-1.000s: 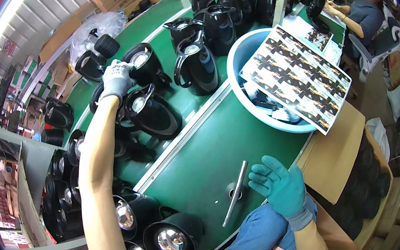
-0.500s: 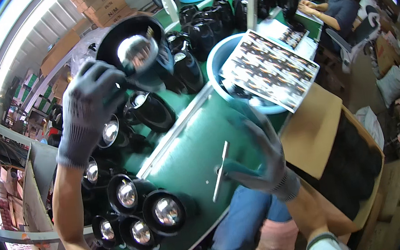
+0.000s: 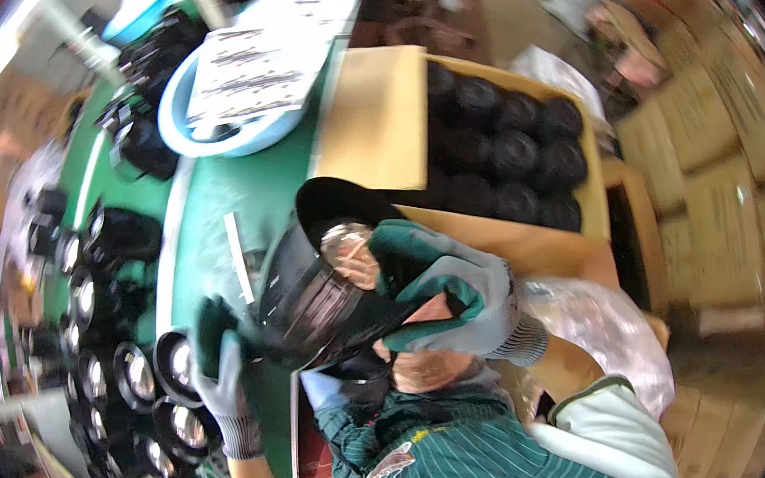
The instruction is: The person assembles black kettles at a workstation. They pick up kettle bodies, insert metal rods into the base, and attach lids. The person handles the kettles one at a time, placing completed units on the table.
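A glossy black canister (image 3: 299, 302) with a silvery, mirror-like inner liner (image 3: 348, 251) tilts over the table edge, in front of my body. My gloved right hand (image 3: 465, 291) grips it from the right, fingers at its rim beside the liner. To its left, my gloved left hand (image 3: 218, 359) is raised, fingers stretched up and smeared by motion. Its fingers are close to the canister's lower side; whether they touch it is unclear. A thin metal bar (image 3: 238, 257) lies on the green tabletop (image 3: 206, 199), just beyond the canister.
Several similar black canisters (image 3: 186, 426) with shiny liners stand on the left. A light-blue basin (image 3: 242, 142) with printed sheets (image 3: 257, 68) on it sits farther back. Right of the table, an open cardboard box (image 3: 377, 120) holds rows of black round pieces. Clear plastic (image 3: 595, 337) lies near my right arm.
The view has swung right. The canister that my left hand held over the table has come close to my body, into my right hand's grip. My left hand has let go and lowered.
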A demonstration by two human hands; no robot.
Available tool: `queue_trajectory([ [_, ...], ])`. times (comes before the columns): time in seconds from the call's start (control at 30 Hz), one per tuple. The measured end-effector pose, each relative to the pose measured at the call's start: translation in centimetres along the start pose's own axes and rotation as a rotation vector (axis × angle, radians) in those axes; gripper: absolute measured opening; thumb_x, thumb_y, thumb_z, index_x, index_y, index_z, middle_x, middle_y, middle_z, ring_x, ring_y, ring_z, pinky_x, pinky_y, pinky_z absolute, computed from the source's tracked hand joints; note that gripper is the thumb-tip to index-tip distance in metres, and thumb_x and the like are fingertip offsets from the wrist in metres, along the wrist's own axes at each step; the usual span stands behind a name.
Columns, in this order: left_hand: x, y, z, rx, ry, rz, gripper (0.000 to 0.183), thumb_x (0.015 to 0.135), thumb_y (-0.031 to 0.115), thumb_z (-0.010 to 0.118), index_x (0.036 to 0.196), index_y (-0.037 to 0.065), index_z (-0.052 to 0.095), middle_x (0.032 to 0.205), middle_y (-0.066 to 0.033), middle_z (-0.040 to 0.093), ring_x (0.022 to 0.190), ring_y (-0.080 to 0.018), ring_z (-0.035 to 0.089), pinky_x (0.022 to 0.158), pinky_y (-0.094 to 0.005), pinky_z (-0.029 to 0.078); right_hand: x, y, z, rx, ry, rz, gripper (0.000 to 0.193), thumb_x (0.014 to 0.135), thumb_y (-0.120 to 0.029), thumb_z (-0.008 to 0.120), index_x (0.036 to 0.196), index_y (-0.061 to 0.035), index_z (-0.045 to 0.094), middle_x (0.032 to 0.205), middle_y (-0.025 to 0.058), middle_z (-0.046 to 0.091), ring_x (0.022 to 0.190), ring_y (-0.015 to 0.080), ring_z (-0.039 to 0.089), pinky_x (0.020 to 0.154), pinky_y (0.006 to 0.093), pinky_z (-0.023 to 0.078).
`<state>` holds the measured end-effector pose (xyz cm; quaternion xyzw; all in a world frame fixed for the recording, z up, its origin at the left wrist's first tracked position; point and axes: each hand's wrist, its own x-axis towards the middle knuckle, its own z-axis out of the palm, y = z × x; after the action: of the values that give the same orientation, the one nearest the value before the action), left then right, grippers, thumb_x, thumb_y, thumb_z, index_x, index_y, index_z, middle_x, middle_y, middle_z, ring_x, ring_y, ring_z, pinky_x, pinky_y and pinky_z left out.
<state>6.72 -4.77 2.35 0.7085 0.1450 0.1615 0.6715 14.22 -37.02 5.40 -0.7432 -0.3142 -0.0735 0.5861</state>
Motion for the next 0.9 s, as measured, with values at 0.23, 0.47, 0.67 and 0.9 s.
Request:
queue_trajectory([
  [0.23, -5.0, -10.3, 1.1, 0.055, -0.644, -0.328, 0.068, 0.087, 0.01, 0.075, 0.147, -0.006, 0.048, 0.139, -0.0181, 0.062, 0.121, -0.0256, 0.065, 0.102, -0.0353, 0.054, -7.1, -0.2, 1.5, 0.258, 0.087, -0.14, 0.04, 0.075, -0.028, 0.09, 0.105, -0.0122, 0.068, 0.15, 0.0195, 0.054, 0.141, 0.0444, 0.049, 0.113, 0.0554, 0.044],
  [0.47, -5.0, -10.5, 0.6, 0.246, -0.533, -0.299, 0.067, 0.088, 0.012, 0.075, 0.148, -0.004, 0.048, 0.139, -0.0173, 0.062, 0.121, -0.0249, 0.064, 0.102, -0.0357, 0.054, -7.2, 3.6, 1.7, 0.442, -0.241, -0.064, 0.063, 0.08, -0.044, 0.086, 0.134, -0.019, 0.064, 0.155, 0.0186, 0.047, 0.147, 0.0439, 0.041, 0.118, 0.0636, 0.032],
  [0.67, -4.4, -10.8, 0.7, 0.308, -0.472, -0.301, 0.067, 0.09, 0.013, 0.076, 0.149, -0.001, 0.047, 0.139, -0.0166, 0.062, 0.121, -0.0242, 0.064, 0.102, -0.0361, 0.054, -1.4, 22.9, -9.5, -0.192, 0.41, 0.411, 0.056, 0.093, -0.035, 0.076, 0.136, -0.0027, 0.059, 0.136, 0.0192, 0.061, 0.127, 0.0293, 0.059, 0.109, 0.0474, 0.046],
  [0.9, -4.7, -10.2, 0.3, 0.354, -0.478, -0.24, 0.067, 0.091, 0.015, 0.076, 0.149, 0.001, 0.047, 0.139, -0.0158, 0.062, 0.121, -0.0235, 0.063, 0.102, -0.0365, 0.054, -1.7, 35.8, -19.4, -1.316, -0.183, 1.374, 0.127, 0.074, -0.088, 0.061, 0.167, -0.0128, 0.016, 0.158, 0.0403, 0.03, 0.15, 0.0553, 0.026, 0.122, 0.0675, 0.008],
])
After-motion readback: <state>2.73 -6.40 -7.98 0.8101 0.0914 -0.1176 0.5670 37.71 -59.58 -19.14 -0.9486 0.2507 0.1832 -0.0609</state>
